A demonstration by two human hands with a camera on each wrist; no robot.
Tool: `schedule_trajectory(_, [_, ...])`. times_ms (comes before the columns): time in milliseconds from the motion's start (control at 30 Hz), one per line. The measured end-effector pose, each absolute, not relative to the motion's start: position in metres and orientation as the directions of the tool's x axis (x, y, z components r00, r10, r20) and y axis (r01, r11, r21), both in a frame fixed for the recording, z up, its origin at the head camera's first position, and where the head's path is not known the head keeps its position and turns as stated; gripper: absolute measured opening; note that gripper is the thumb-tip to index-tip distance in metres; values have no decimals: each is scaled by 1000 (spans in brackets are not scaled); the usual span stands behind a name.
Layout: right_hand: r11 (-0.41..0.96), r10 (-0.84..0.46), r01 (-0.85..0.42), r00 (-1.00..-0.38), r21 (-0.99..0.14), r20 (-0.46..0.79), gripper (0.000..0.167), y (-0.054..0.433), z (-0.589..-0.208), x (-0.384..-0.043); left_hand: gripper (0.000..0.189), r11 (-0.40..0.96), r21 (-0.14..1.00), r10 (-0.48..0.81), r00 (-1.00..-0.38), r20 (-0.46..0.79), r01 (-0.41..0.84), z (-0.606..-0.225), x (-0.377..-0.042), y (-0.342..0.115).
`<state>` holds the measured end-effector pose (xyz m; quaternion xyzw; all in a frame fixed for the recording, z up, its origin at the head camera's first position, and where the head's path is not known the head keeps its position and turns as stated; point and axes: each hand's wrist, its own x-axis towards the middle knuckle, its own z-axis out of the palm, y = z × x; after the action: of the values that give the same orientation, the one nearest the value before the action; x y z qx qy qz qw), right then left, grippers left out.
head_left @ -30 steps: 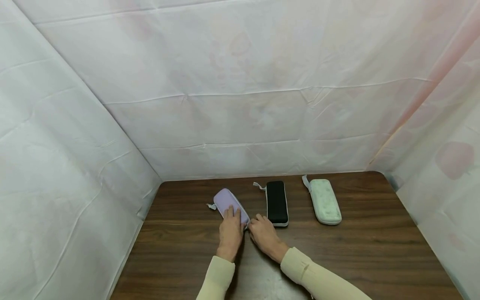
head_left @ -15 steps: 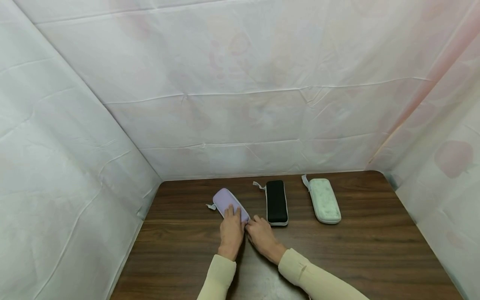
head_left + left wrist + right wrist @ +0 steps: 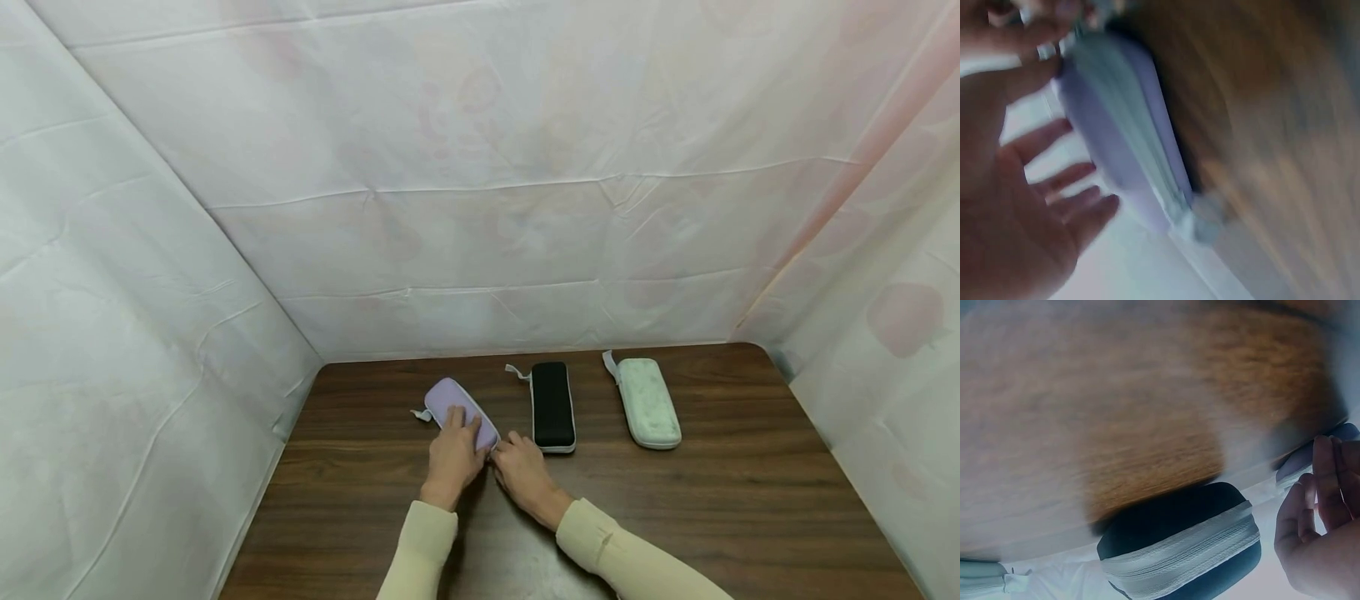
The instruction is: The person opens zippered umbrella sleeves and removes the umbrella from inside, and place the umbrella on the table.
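Note:
A lavender hard-shell zip pencil case [image 3: 448, 393] lies slanted on the table's left half, its pale zip running along the side in the left wrist view. My left hand [image 3: 454, 454] rests on its top near the close end with extended fingers, thumb by that end's edge. My right hand [image 3: 522, 473] is at the close corner, fingers bent, pinching what looks like the zip pull; the fingers mostly hide it. The left wrist view is blurred there. A grey ribbon tab [image 3: 422, 414] sticks out from the case's far left side.
A black zip case [image 3: 552, 406] lies just right of my right hand. Farther right is a pale green marbled case [image 3: 651, 403]. Both carry ribbon tabs. The brown wooden table [image 3: 720, 517] meets white cloth walls [image 3: 480, 208] behind and at the sides.
My right hand has shifted slightly left along the lavender case's close end. My left hand and forearm have swung a little left, the fingers resettling on the top.

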<state>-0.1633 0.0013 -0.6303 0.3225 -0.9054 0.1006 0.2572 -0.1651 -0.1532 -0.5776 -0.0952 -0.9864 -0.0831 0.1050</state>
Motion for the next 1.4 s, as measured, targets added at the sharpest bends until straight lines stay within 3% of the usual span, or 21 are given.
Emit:
schedule_trajectory(200, [766,-531,-642,-664,-37,527,11,3,-629,-164,69,895,330,306,-951,35,300,-566,-172,-180])
schedule_trajectory(500, [773,-520,-634,-660,-30,542,13,4,-628,-165,70,865,371,347,-937,45,338,-564,-173,-186])
schedule_trajectory(800, [772,-509,-635,-652,-37,562,11,6,-627,-164,68,895,288,305,-938,168,342,-571,-166,-179])
schedule_trajectory(967, [767,-508,-641,-630,-25,587,12,6,-627,-163,68,920,239,270,-944,189,311,-573,-164,-173])
schedule_trajectory(1400, [785,-502,-620,-642,-6,580,12,5,-630,-163,69,966,137,178,-951,252,217,-580,-160,-158])
